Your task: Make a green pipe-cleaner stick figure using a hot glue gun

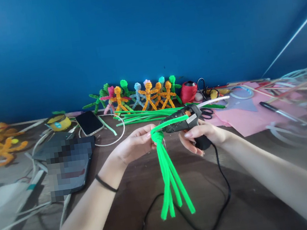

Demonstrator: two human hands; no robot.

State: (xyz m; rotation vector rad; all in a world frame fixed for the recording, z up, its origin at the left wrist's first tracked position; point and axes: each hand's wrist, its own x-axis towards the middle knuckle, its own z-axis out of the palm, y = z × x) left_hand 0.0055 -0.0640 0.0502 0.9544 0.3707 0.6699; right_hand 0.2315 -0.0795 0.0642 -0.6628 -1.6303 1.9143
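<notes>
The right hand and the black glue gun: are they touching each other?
Touching. The head view shows the right hand gripping the black glue gun at its handle, without visible gap.

Green pipe cleaners (146, 115) on brown table (203, 183)

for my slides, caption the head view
Left hand pinches a green pipe-cleaner bundle; right hand holds a black glue gun, colourful figures behind.
</notes>
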